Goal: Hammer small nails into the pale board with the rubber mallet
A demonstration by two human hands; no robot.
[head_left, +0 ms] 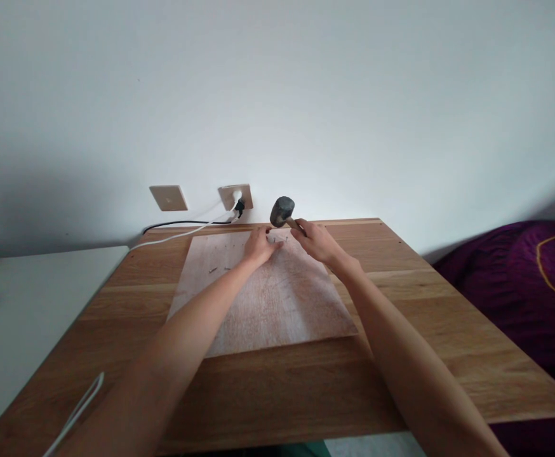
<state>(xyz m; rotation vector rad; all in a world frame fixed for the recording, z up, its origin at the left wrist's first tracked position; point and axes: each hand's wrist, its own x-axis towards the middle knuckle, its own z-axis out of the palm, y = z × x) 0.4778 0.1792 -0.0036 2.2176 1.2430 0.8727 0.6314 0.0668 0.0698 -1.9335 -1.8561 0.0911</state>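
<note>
My right hand [316, 240] is wrapped round the wooden handle of a rubber mallet [282, 211]. The mallet's dark head is raised above the far part of a pale wooden board [277, 311]. Near the board's far edge, my left hand [258, 245] rests with thumb and fingers closed about a small nail [274, 240]; the contact itself is too small to see clearly. Another nail [286, 239] stands just to the right of that thumb. Loose nails [213, 270] lie on the board's left side, and several small ones stand along its far edge.
The board lies on a wooden table [401, 304] against a white wall. A wall socket [237, 197] holds plugs with a white cable [177, 237] and a black one. A white surface [44, 304] adjoins on the left; purple fabric [506, 279] is at right.
</note>
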